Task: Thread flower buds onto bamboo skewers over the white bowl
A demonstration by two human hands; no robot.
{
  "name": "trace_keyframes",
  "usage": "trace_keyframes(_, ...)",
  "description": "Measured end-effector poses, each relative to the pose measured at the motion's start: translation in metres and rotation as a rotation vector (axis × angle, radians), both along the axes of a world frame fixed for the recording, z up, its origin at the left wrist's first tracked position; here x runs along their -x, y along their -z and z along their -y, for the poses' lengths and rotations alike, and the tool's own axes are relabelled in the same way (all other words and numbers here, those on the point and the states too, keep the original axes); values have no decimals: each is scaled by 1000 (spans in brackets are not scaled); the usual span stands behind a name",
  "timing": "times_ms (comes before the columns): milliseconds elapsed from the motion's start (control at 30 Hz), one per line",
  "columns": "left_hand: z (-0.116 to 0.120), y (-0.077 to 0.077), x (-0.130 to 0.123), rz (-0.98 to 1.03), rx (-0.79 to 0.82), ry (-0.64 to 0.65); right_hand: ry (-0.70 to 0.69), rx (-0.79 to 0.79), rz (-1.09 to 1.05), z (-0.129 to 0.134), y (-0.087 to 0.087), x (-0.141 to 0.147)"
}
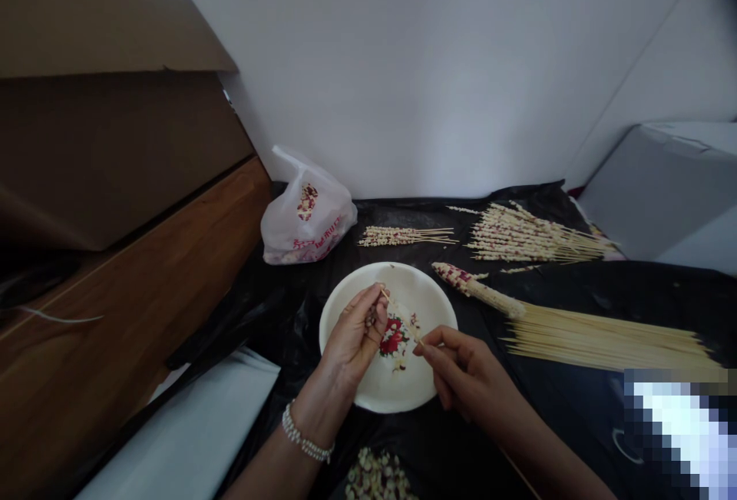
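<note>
My right hand [461,362] pinches a thin wooden skewer [402,316] over the white bowl [337,346], its other end running back under my forearm. At the skewer's upper end, the fingertips of my left hand [354,323] are closed together. Small pieces like corn kernels show in the curl of the left fingers, partly hidden. Inside the bowl lie a few cream and dark-red corn kernels [398,364] over a printed red flower. Right of the bowl rests a partly stripped corn cob [477,289], against a bundle of bare skewers [604,335].
Behind the bowl lie a small group of kernel-threaded skewers [397,236] and a larger pile [518,233]. A white plastic bag [308,223] stands back left. Loose kernels [380,477] are heaped at the front. Black sheeting [288,316] covers the surface; cardboard [115,154] is left.
</note>
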State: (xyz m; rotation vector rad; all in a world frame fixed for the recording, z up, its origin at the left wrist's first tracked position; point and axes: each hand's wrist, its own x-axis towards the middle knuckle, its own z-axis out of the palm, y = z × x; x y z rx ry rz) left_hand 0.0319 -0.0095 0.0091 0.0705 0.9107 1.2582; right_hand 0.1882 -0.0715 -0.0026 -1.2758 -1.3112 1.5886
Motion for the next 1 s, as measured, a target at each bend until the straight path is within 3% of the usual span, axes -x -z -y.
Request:
trace_keyframes(300,7,9,-5,-2,-49,193,25,-8,-2,-2,-2,0)
trace_keyframes(467,6,4,-2,-25,-29,174,34,-8,14,-1,-4,0)
trace_keyframes(667,5,-4,1,118,48,163,31,-32,36,-1,-5,1)
trace_keyframes(1000,12,8,-6,-10,-96,286,79,-39,20,-1,-4,0)
